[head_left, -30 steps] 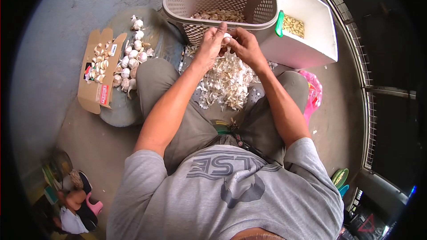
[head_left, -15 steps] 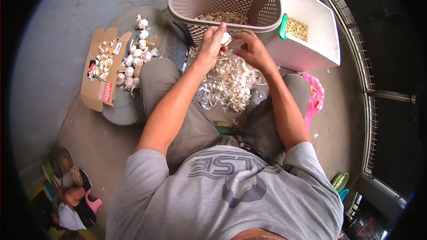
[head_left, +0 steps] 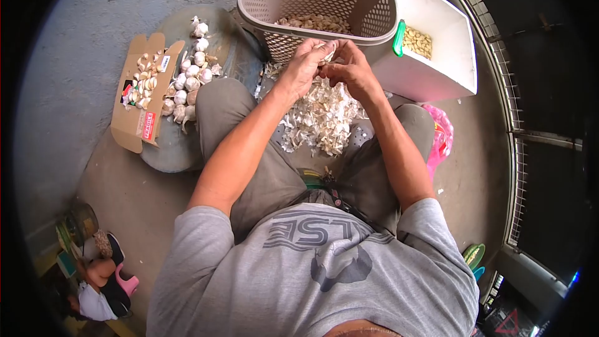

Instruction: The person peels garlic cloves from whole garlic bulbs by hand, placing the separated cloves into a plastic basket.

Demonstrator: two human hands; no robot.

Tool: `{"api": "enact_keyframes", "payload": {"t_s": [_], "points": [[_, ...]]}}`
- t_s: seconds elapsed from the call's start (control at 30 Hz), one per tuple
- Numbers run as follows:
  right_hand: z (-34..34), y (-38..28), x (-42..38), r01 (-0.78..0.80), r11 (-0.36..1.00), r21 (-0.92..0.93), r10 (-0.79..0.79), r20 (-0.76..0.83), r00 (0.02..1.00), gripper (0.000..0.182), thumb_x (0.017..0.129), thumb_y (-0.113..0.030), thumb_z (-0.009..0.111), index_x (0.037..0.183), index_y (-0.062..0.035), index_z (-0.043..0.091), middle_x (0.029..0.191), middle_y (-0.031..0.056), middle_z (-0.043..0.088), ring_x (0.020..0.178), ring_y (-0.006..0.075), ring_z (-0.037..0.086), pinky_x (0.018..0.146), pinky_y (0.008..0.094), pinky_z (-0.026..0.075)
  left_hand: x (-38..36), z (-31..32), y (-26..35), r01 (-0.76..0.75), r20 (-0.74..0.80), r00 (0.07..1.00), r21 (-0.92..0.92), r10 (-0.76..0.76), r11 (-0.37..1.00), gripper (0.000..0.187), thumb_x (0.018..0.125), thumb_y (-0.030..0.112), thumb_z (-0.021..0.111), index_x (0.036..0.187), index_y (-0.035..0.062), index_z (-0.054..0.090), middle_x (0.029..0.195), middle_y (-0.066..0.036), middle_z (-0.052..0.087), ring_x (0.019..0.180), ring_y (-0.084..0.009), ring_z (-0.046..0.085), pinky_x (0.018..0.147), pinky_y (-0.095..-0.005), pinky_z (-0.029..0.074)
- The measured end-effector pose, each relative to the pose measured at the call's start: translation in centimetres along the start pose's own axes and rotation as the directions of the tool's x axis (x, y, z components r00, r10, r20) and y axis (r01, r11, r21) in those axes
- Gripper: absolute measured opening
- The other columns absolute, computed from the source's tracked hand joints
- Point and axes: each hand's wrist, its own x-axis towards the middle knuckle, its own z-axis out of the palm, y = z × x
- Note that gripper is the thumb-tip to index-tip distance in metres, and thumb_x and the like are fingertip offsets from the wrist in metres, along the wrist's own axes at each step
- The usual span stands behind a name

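Observation:
A whitish garlic bulb (head_left: 327, 54) is held up in front of the basket, partly hidden by fingers. My left hand (head_left: 303, 70) is closed around it from the left. From the right, my right hand (head_left: 350, 70) meets it with bent fingers pinching at its side. Below both hands a heap of dry garlic skins (head_left: 324, 115) lies on the floor between my feet. To the left, whole garlic bulbs (head_left: 192, 84) sit on a round dark surface (head_left: 168, 159), beside a flattened cardboard box (head_left: 128, 130) bearing loose cloves (head_left: 146, 84).
A brown perforated basket (head_left: 256, 25) with cloves inside stands ahead. Right of it is a white foam box (head_left: 430, 78) holding peeled cloves (head_left: 417, 42), with a green-handled tool (head_left: 399, 39) on its rim. A pink bag (head_left: 442, 137) lies by my right knee. Another person (head_left: 103, 281) sits at lower left.
My right hand has moved left and closed in on the garlic bulb, its fingers now against it. My left hand has turned slightly and still holds the bulb.

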Motion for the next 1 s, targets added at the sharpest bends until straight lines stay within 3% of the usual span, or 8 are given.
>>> {"api": "enact_keyframes", "payload": {"t_s": [0.13,0.2,0.33,0.5,0.6,0.73,0.8,1.0], "points": [[-1.4,0.9,0.6,0.104,0.968,0.228,-0.114,0.030,0.993,0.038,0.085,0.006,0.063,0.120,-0.0011,0.053,0.100,0.0083,0.059,0.079,0.0180,0.068,0.061,0.0290,0.056,-0.1,0.3,0.1,-0.004,-0.022,1.000,-0.004,0.004,1.000,0.028,0.095,0.012,0.067,0.119,0.0056,0.054,0.098,-0.004,0.063,0.080,-0.0114,0.060,0.065,-0.0264,0.047],[-1.0,-0.7,0.1,0.208,0.969,0.137,-0.200,-0.068,0.977,0.028,0.093,-0.005,0.064,0.121,-0.0009,0.058,0.100,0.0053,0.062,0.078,0.0125,0.065,0.062,0.0271,0.055,-0.1,0.0,0.5,-0.024,-0.048,0.999,0.002,0.024,1.000,0.034,0.092,0.007,0.066,0.123,0.0049,0.052,0.098,-0.004,0.063,0.082,-0.0121,0.060,0.067,-0.0272,0.047],[-0.2,-1.1,-0.3,0.077,0.991,-0.112,-0.077,-0.002,0.997,0.025,0.102,-0.027,0.066,0.100,-0.0015,0.066,0.079,0.0005,0.064,0.066,0.0084,0.060,0.059,0.0248,0.051,-0.4,0.0,0.8,-0.069,-0.035,0.997,-0.061,0.066,0.996,0.031,0.091,0.008,0.059,0.121,0.0035,0.054,0.097,-0.006,0.063,0.084,-0.0143,0.059,0.067,-0.0307,0.048],[0.0,0.5,0.2,0.155,0.987,-0.034,-0.154,0.040,0.987,0.009,0.098,-0.005,0.067,0.101,-0.0003,0.060,0.081,0.0059,0.068,0.066,0.0122,0.063,0.058,0.0270,0.053,-0.2,-0.3,0.3,-0.114,-0.041,0.993,-0.197,0.108,0.974,0.022,0.099,0.018,0.053,0.113,0.0037,0.060,0.097,-0.007,0.063,0.085,-0.0169,0.060,0.066,-0.0355,0.048],[0.0,1.8,0.6,0.180,0.984,0.010,-0.181,0.019,0.983,0.010,0.097,-0.005,0.070,0.098,-0.0018,0.060,0.082,0.0047,0.067,0.068,0.0117,0.064,0.064,0.0273,0.054,0.4,-0.9,-0.8,-0.127,-0.074,0.991,-0.259,0.111,0.957,0.018,0.100,0.020,0.052,0.108,0.0066,0.062,0.092,-0.005,0.064,0.079,-0.0182,0.061,0.065,-0.0360,0.048],[0.6,2.5,0.5,0.206,0.818,-0.537,-0.213,0.051,0.976,0.008,0.087,0.005,0.067,0.090,0.0031,0.060,0.080,0.0088,0.069,0.070,0.0174,0.062,0.065,0.0330,0.052,0.8,-1.7,-2.4,-0.038,-0.170,0.985,-0.208,0.002,0.977,0.017,0.099,0.024,0.053,0.099,0.0101,0.063,0.086,-0.005,0.066,0.071,-0.0196,0.062,0.058,-0.0360,0.048],[1.1,2.3,-0.1,0.292,0.706,-0.646,-0.277,0.127,0.952,0.008,0.086,0.005,0.066,0.091,0.0046,0.060,0.079,0.0097,0.068,0.074,0.0206,0.064,0.069,0.0366,0.053,0.5,-2.3,-3.2,0.006,-0.176,0.983,-0.238,-0.049,0.971,0.018,0.099,0.025,0.054,0.097,0.0101,0.064,0.086,-0.005,0.067,0.071,-0.0195,0.064,0.054,-0.0357,0.048],[0.5,0.4,-0.4,0.074,0.899,-0.432,-0.046,0.075,0.996,0.013,0.098,-0.010,0.067,0.093,0.0000,0.062,0.079,0.0028,0.065,0.070,0.0085,0.060,0.064,0.0267,0.050,0.5,-2.1,-2.3,-0.016,-0.167,0.986,-0.124,-0.005,0.992,0.022,0.099,0.028,0.054,0.100,0.0083,0.064,0.086,-0.005,0.066,0.070,-0.0173,0.062,0.054,-0.0335,0.047]]}}
